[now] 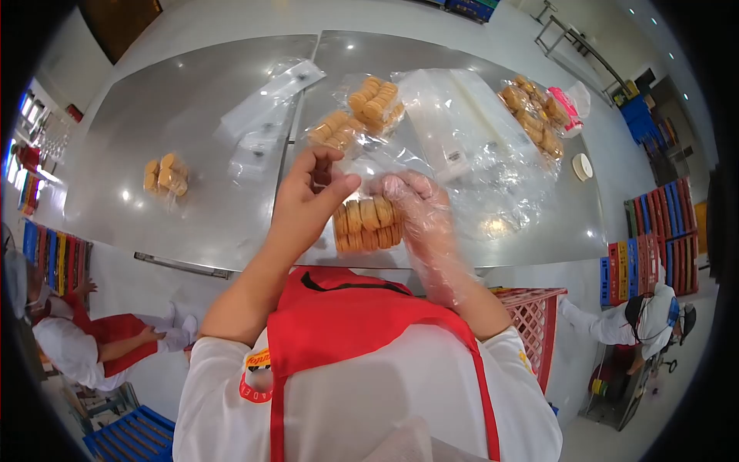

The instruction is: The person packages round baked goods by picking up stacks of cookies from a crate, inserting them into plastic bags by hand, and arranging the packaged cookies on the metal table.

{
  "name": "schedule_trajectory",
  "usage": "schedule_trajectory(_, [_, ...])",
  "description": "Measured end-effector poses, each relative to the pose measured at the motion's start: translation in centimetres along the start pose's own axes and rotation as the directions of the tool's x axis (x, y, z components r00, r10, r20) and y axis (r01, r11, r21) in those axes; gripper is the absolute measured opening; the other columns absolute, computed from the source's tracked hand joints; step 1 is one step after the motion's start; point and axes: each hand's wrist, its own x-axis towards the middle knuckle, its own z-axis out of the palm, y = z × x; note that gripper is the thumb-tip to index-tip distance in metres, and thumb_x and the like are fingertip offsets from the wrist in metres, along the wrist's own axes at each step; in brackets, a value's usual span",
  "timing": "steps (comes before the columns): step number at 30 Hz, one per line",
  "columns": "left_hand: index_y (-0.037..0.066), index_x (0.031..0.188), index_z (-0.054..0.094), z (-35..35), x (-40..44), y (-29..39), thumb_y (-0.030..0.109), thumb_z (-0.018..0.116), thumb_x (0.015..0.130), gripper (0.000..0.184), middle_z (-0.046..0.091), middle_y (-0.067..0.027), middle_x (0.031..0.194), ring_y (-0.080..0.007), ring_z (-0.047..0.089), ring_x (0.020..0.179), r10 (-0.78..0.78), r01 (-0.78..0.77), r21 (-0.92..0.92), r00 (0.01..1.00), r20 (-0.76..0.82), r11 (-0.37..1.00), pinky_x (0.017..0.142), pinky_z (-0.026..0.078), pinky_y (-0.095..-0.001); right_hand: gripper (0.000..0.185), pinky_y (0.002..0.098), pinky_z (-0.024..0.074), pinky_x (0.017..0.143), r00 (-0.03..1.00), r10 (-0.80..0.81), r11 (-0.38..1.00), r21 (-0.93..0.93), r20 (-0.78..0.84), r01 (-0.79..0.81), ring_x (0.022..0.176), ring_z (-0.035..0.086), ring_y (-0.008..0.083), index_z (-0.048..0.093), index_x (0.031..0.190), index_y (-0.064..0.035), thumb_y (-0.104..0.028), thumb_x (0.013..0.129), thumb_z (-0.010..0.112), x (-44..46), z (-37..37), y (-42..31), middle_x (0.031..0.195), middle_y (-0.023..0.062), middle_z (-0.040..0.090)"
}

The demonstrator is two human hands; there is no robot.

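Observation:
A clear plastic bag of round golden biscuits [368, 225], stacked in two rows, hangs between my hands at the table's near edge. My right hand [422, 202], in a clear plastic glove, is closed on the upper part of this bag. Bare, my left hand [309, 191] is at the bag's upper left, its fingers curled and its thumb apart from them. Whether it touches the plastic is hard to make out. Just beyond my hands lie more bagged biscuits [376, 100].
On the steel table [192, 100] lie flat empty bags [269, 100], a large clear plastic sheet [493, 131], a small biscuit pack [165, 175], a big biscuit bag [531, 115] and a tape roll [582, 167]. A red crate [531, 316] stands near my right side. Co-workers are at both sides.

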Motion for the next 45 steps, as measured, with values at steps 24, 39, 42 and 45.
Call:
schedule_trajectory(24, [0.002,0.129,0.050,-0.6,-0.9,-4.5,0.026,0.063,0.096,0.043,0.058,-0.0056,0.114,-0.0131,0.054,0.104,-0.241,0.278,-0.104,0.932,0.271,0.955,0.093,0.044,-0.0286,0.008,0.0328,0.0446,0.066,0.952,-0.297,0.827,-0.518,-0.071,0.219,0.070,0.053,0.0159,0.056,0.081,0.0000,0.000,0.086,0.062,0.4,-2.5,3.2,0.075,0.0060,0.056])
schedule_trajectory(39, [0.003,0.139,0.037,1.4,-1.7,-4.7,0.028,0.083,0.076,0.082,0.043,-0.0166,0.128,-0.0262,0.050,0.115,0.313,-0.349,0.399,0.937,0.153,0.848,0.094,0.046,-0.0388,0.004,0.0262,0.0433,0.068,0.967,-0.113,0.962,-0.268,-0.226,0.050,0.072,0.053,0.0125,0.057,0.086,-0.0013,0.000,0.087,0.061,0.1,-3.4,2.4,0.076,0.0025,0.055])
schedule_trajectory(42, [0.005,0.141,0.035,2.2,-1.8,-3.6,0.029,0.089,0.066,0.096,0.040,-0.0202,0.133,-0.0322,0.047,0.120,0.410,-0.483,0.532,0.875,0.257,0.696,0.098,0.044,-0.0431,0.007,0.0252,0.0406,0.060,0.960,0.096,0.991,-0.061,-0.264,-0.116,0.064,0.049,0.0105,0.060,0.088,-0.0032,-0.006,0.088,0.066,0.1,-3.4,-0.2,0.076,0.0023,0.056])
schedule_trajectory(45, [0.006,0.143,0.034,1.7,-1.2,-2.8,0.024,0.089,0.065,0.097,0.040,-0.0197,0.133,-0.0323,0.046,0.122,0.211,-0.312,0.399,0.938,0.276,0.862,0.100,0.043,-0.0433,0.010,0.0250,0.0408,0.056,0.969,0.160,0.983,0.124,-0.188,-0.138,0.062,0.050,0.0109,0.060,0.093,-0.0031,-0.011,0.089,0.066,0.0,-3.0,-1.3,0.078,0.0031,0.058])
